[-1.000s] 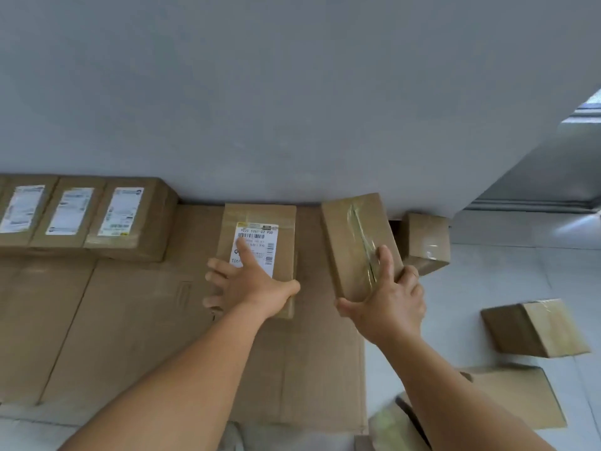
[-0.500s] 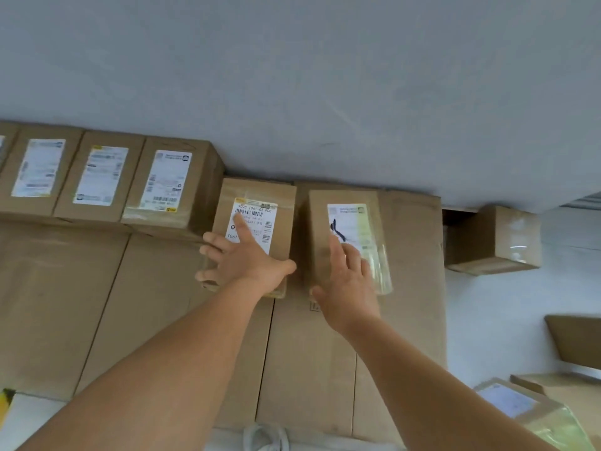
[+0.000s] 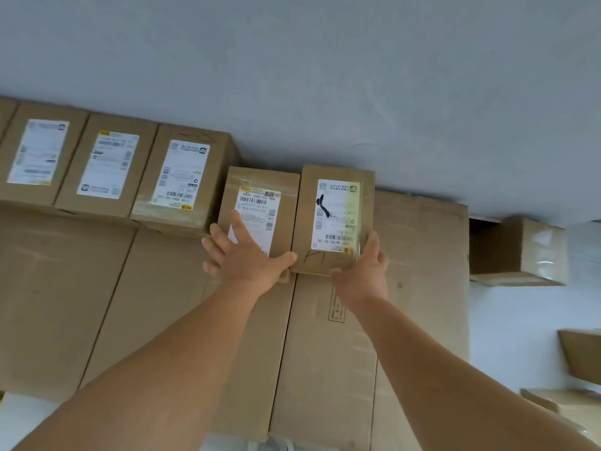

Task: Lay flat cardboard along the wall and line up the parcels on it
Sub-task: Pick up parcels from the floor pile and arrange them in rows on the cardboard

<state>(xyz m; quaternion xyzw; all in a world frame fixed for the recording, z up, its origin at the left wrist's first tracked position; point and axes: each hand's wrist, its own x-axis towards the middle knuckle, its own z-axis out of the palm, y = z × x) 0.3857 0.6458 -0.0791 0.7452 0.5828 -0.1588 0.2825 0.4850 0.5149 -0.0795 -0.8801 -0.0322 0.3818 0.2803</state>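
We are looking down at flattened cardboard lying along the foot of the grey wall, with a row of labelled parcels standing on it against the wall. Our left hand is resting palm-down on the near end of the fourth parcel, fingers spread flat across its white shipping label, not gripping. Our right hand is cupping the near right corner of the fifth parcel, thumb along its near edge and fingers curling up its right side, lightly clasping it. These two parcels are sitting side by side, touching, just right of three taller parcels. Farther right, a taped box is sitting on the pale floor, off the cardboard.
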